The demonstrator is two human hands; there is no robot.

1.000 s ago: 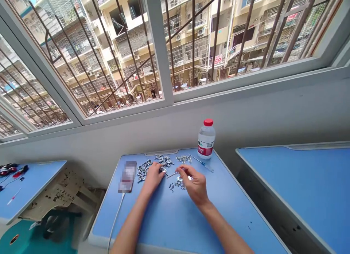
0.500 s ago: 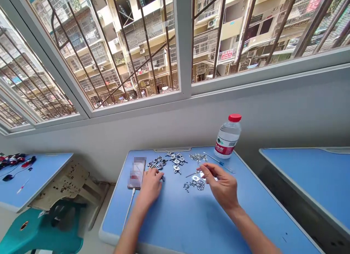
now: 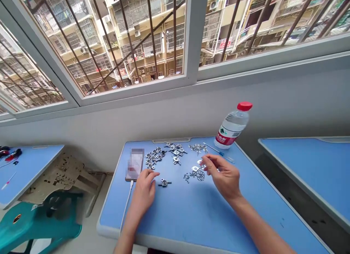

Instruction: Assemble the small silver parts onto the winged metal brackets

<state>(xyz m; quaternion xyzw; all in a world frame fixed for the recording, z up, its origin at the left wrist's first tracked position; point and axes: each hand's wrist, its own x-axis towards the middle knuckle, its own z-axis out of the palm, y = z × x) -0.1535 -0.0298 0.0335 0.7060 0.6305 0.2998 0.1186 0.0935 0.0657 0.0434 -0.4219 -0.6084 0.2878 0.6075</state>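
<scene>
My left hand [image 3: 144, 188] rests over the blue desk [image 3: 180, 217], thumb and index finger apart, beside a single metal fitting [image 3: 164, 183] that lies on its own. My right hand [image 3: 222, 172] is pinched above the right part of the desk; what its fingertips hold is too small to make out. Below and left of it lie black rings [image 3: 199, 175] and a white flat plate [image 3: 195, 168]. Farther back are a pile of round metal parts [image 3: 155, 156], a pile of assembled fittings [image 3: 176, 150] and a pile of small silver pieces [image 3: 198, 148].
A phone [image 3: 135, 165] with a white cable [image 3: 126, 206] lies at the left. A red-capped bottle [image 3: 232, 128] and a blue pen [image 3: 216, 149] are at the back right. A green stool [image 3: 51, 219] stands left; another desk [image 3: 308, 159] is at the right.
The view has shifted. My left hand has moved back from the round parts toward me, and one fitting now lies apart beside it. My right hand stays pinched near the rings.
</scene>
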